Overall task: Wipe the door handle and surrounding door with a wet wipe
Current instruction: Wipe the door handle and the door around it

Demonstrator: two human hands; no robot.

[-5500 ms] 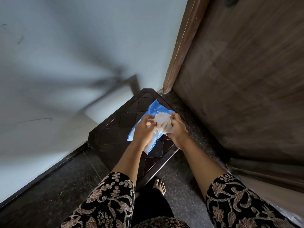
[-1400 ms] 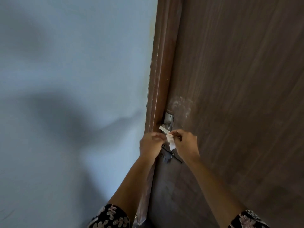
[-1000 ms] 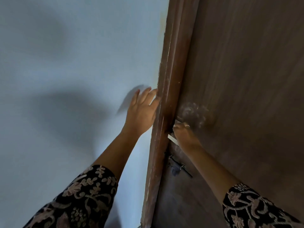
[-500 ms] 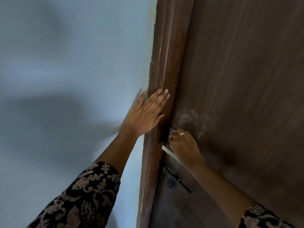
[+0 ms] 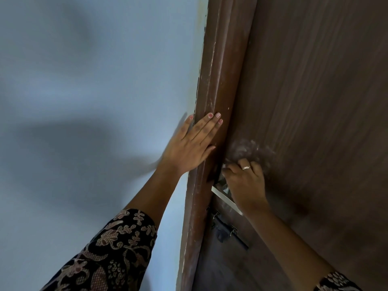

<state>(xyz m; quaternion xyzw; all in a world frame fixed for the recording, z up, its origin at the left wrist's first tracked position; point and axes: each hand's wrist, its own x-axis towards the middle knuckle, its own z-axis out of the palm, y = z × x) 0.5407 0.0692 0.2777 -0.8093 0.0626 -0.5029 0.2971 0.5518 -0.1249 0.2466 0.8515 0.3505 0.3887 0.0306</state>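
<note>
Brown wood-grain door [image 5: 315, 101] fills the view beyond the right hand [image 5: 244, 183]; that hand is curled narrow, fingers [image 5: 233, 168] bunched and pressed to the door face just above the door handle [image 5: 225, 198]. A scrap of white at the fingertips reads as the wet wipe [image 5: 225, 165], mostly hidden inside the grip, so I'd call it held but can't see how much is bunched up. Metal handle lever runs from under the palm out toward the door frame [image 5: 214, 80], partly covered by the hand; a dark latch bolt [image 5: 228, 229] sits below the wrist. Left hand [image 5: 189, 148] is flat and wide, holding nothing, fingers spread along the frame with the heel on the pale blue wall [image 5: 84, 80] — looks like a brace to steady the body and stop the door swinging under wiping pressure. Whitish hazy smear [image 5: 249, 148] on the door directly above the right-hand knuckles: dusty, chalky, irregular edges, clearly not cleaned yet. Frame also shows pale scuffs and flecks beyond the left fingertips. Judgement: early in the wipe, working the plate area; smear and lever yet to do.
</note>
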